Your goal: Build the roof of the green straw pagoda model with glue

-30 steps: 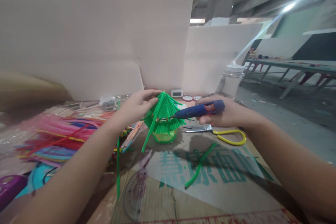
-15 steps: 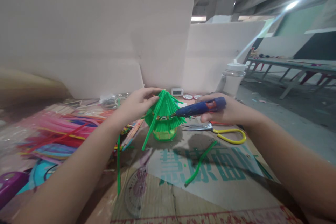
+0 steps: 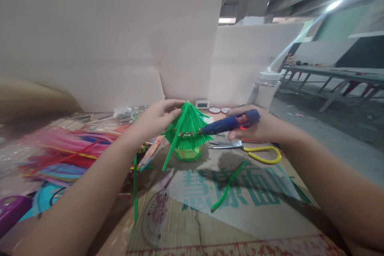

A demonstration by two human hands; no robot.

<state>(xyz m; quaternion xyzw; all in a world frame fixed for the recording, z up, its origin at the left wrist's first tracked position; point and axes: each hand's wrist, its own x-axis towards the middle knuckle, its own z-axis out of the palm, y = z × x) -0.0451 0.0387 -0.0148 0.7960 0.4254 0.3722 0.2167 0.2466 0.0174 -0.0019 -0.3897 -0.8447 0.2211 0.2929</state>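
Note:
A small model pagoda (image 3: 192, 142), its two tiers of roof covered in green pipe cleaners, stands upright on the cardboard. My left hand (image 3: 163, 116) grips its upper roof from the left, fingertips partly hidden behind the peak. One long green strip slants down from that roof past the lower tier. In my right hand (image 3: 252, 126) is a dark blue hot glue gun (image 3: 223, 123), pointed left with its nozzle at the gap between the two roof tiers. Below it lie yellow-handled scissors (image 3: 264, 155) and a loose, bent green pipe cleaner (image 3: 229, 186).
Bundles of coloured pipe cleaners (image 3: 75, 150) cover the left side. A clear protractor (image 3: 154, 218) lies in front on the cardboard (image 3: 240, 224). A clear bottle (image 3: 267, 88) and a small digital display (image 3: 202, 104) stand behind, before white boards (image 3: 120, 44).
The glue gun has shifted very slightly, and a red glow now shows on it beside my right fingers. My left hand and the pagoda have hardly moved.

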